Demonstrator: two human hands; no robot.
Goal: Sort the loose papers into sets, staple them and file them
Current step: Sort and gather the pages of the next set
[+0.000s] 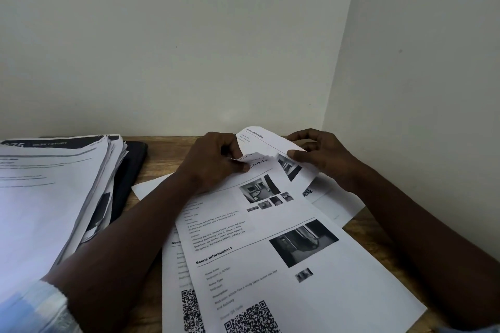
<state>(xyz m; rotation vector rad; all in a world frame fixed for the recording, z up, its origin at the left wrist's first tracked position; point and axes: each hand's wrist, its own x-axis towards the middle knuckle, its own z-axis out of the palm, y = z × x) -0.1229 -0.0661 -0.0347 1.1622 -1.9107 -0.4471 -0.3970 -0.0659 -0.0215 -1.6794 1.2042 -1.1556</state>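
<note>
The left hand (213, 162) pinched one small handwritten slip (255, 162); the right hand (324, 157) pinched one lifted sheet (270, 143) beside it. At least three loose sheets (311, 286) lay overlapped on the desk (165, 151), and one tall paper stack (48, 197) rested partly on one dark flat object (134, 167)

A home study corner: a wooden desk (378, 227) against bare walls (189, 48), with a tall stack of printed papers (54, 184).

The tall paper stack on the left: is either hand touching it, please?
No, the left hand and right hand both pinch loose sheets, apart from the paper stack.
</note>
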